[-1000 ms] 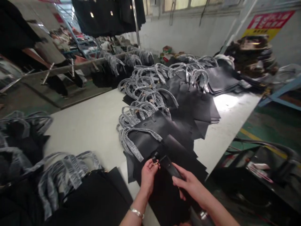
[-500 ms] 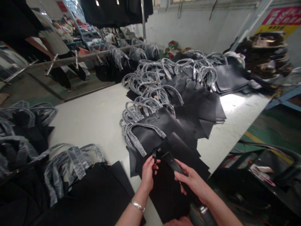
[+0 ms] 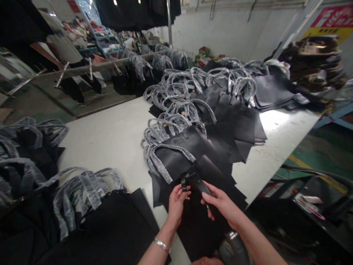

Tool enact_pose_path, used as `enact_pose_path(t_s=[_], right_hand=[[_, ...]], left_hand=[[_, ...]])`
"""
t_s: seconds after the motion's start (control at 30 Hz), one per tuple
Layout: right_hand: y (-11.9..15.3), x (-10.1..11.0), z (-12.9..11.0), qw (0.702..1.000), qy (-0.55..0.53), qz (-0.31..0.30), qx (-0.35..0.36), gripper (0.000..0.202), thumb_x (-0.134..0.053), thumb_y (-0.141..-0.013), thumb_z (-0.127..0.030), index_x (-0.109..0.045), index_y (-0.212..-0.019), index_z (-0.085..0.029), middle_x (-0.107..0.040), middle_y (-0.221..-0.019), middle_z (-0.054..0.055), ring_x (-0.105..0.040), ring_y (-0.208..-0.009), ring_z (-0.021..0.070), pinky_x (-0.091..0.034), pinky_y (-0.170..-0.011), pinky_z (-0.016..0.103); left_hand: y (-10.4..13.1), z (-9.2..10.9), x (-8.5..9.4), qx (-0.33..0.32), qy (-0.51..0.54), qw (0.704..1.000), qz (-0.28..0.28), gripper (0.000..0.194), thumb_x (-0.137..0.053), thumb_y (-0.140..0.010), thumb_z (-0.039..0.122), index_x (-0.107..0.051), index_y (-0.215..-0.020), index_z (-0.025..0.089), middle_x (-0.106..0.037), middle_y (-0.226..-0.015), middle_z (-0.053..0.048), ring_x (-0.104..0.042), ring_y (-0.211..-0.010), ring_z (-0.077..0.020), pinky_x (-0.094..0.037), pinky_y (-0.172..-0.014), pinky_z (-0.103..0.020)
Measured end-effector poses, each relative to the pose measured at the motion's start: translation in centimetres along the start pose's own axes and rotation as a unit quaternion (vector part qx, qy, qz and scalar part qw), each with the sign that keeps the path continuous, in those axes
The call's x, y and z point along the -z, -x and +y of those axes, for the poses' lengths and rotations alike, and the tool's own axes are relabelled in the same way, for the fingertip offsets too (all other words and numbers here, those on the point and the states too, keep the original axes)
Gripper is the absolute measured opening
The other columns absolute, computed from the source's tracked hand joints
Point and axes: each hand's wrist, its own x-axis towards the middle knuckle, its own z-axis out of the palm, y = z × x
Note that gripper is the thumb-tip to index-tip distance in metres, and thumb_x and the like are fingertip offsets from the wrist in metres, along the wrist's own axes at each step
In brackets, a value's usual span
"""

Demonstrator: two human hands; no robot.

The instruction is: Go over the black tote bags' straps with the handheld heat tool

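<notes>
My left hand point(image 3: 178, 200) is closed on a small black strap point(image 3: 184, 183) with a bit of gold-coloured metal at its lower end. Between the thumb and fingers of my right hand point(image 3: 219, 200) is a wider black strap point(image 3: 198, 184), slanting up to the left. Both straps lie over a black bag panel point(image 3: 198, 224) near the table's front edge. Just beyond my hands rests a black bag point(image 3: 176, 147) with plastic-wrapped handles point(image 3: 158, 162). A dark tool with a silver collar point(image 3: 234, 235) is partly visible below my right forearm.
Overlapping black bags point(image 3: 234, 117) spread across the pale table point(image 3: 102, 136). More bags with wrapped handles point(image 3: 82, 187) are at the left front. A metal rail point(image 3: 110, 63) stands behind, with a person's arm point(image 3: 45, 54) beyond it. A dark bin point(image 3: 300, 217) is at the right.
My left hand has moved slightly right with the small strap. My right hand has shifted slightly left and up with the wider strap, so the two straps are closer together.
</notes>
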Motion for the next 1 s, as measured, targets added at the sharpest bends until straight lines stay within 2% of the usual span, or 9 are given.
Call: enact_pose_path(t_s=[0.13, 0.3, 0.5, 0.6, 0.7, 0.8, 0.9, 1.0], right_hand=[[0.1, 0.1, -0.1, 0.998, 0.016, -0.036, -0.046, 0.065, -0.064, -0.085, -0.039, -0.042, -0.144, -0.021, -0.063, -0.074, -0.002, -0.055, -0.038, 0.0074, -0.041, -0.034, 0.017], [-0.3, 0.1, -0.6, 1.0, 0.008, 0.024, 0.003, 0.063, -0.062, -0.086, -0.039, -0.042, -0.144, -0.023, -0.063, -0.074, -0.002, -0.055, -0.039, 0.0074, -0.042, -0.035, 0.017], [0.1, 0.4, 0.3, 0.995, 0.05, -0.056, -0.064, 0.061, -0.063, -0.086, -0.037, -0.045, -0.143, -0.024, -0.063, -0.074, -0.002, -0.055, -0.037, 0.007, -0.04, -0.032, 0.016], [-0.8, -0.2, 0.6, 0.998, 0.049, -0.021, -0.032, 0.061, -0.061, -0.087, -0.038, -0.043, -0.144, -0.024, -0.062, -0.075, -0.002, -0.055, -0.037, 0.0069, -0.04, -0.033, 0.016], [-1.0, -0.2, -0.1, 0.998, 0.041, 0.031, 0.021, 0.062, -0.061, -0.087, -0.039, -0.042, -0.144, -0.024, -0.062, -0.078, -0.002, -0.057, -0.04, 0.0074, -0.043, -0.036, 0.018], [0.0, 0.4, -0.8, 0.998, 0.05, 0.027, 0.008, 0.065, -0.063, -0.086, -0.04, -0.041, -0.145, -0.023, -0.063, -0.077, -0.002, -0.056, -0.04, 0.0076, -0.043, -0.036, 0.018], [1.2, 0.7, -0.6, 0.998, 0.062, -0.009, -0.027, 0.067, -0.065, -0.085, -0.039, -0.041, -0.145, -0.024, -0.062, -0.076, -0.002, -0.055, -0.039, 0.0071, -0.041, -0.035, 0.018], [1.1, 0.3, 0.2, 0.996, 0.066, -0.033, -0.051, 0.066, -0.064, -0.085, -0.039, -0.042, -0.145, -0.025, -0.061, -0.075, -0.003, -0.055, -0.038, 0.0069, -0.04, -0.034, 0.017]], left_hand=[[0.0, 0.0, -0.4, -0.007, -0.019, 1.0, -0.005, 0.032, -0.072, -0.074, 0.024, -0.067, -0.104, 0.014, -0.072, -0.1, -0.012, -0.067, -0.077, -0.0169, -0.047, -0.066, -0.024], [0.1, 0.2, -0.7, 0.025, 0.001, 1.0, 0.015, 0.034, -0.074, -0.073, 0.027, -0.068, -0.104, 0.014, -0.071, -0.106, -0.014, -0.068, -0.084, -0.019, -0.049, -0.069, -0.025], [0.3, 0.6, -0.9, -0.006, -0.024, 1.0, -0.012, 0.034, -0.074, -0.072, 0.024, -0.069, -0.105, 0.014, -0.073, -0.095, -0.01, -0.065, -0.073, -0.016, -0.046, -0.066, -0.024], [0.2, 0.8, -0.9, 0.007, -0.001, 1.0, -0.015, 0.043, -0.078, -0.065, 0.02, -0.07, -0.106, 0.015, -0.073, -0.097, -0.01, -0.066, -0.082, -0.0187, -0.047, -0.073, -0.026], [0.0, 1.3, -0.9, 0.035, 0.012, 0.999, -0.004, 0.044, -0.076, -0.063, 0.018, -0.071, -0.106, 0.015, -0.072, -0.104, -0.013, -0.067, -0.089, -0.0205, -0.047, -0.073, -0.026], [-0.1, 1.5, -0.9, 0.049, 0.016, 0.999, 0.006, 0.042, -0.068, -0.066, 0.017, -0.071, -0.108, 0.015, -0.07, -0.11, -0.013, -0.067, -0.089, -0.0202, -0.046, -0.071, -0.026], [-0.1, 1.5, -0.9, 0.03, 0.009, 0.999, -0.02, 0.043, -0.068, -0.07, 0.018, -0.069, -0.113, 0.015, -0.071, -0.105, -0.011, -0.066, -0.088, -0.0195, -0.046, -0.075, -0.027], [0.1, 1.5, -0.9, -0.001, -0.006, 0.998, -0.064, 0.041, -0.07, -0.074, 0.021, -0.069, -0.114, 0.016, -0.072, -0.104, -0.01, -0.065, -0.089, -0.0195, -0.046, -0.082, -0.029]])
